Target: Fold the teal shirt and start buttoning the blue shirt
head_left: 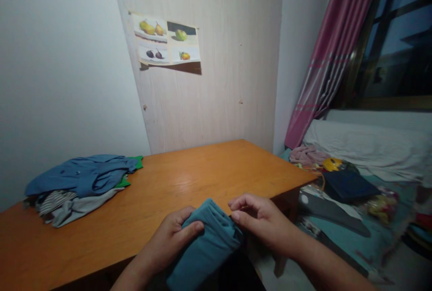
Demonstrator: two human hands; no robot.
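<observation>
A teal folded garment, rolled or folded into a compact bundle, is tilted in front of me at the table's near edge. Its exact kind is hidden by the folds. My left hand grips its left side, the thumb lying on top. At the bundle's right end, where the layered folds show, my right hand hovers with curled fingers and a gap between thumb and forefinger. The fingertips are close to the cloth, and nothing shows between them.
On the left of the orange wooden table lies a pile of clothes, blue on top, with grey, striped and green pieces. To the right, a bed holds a dark blue item and other belongings. A purple curtain hangs by the window.
</observation>
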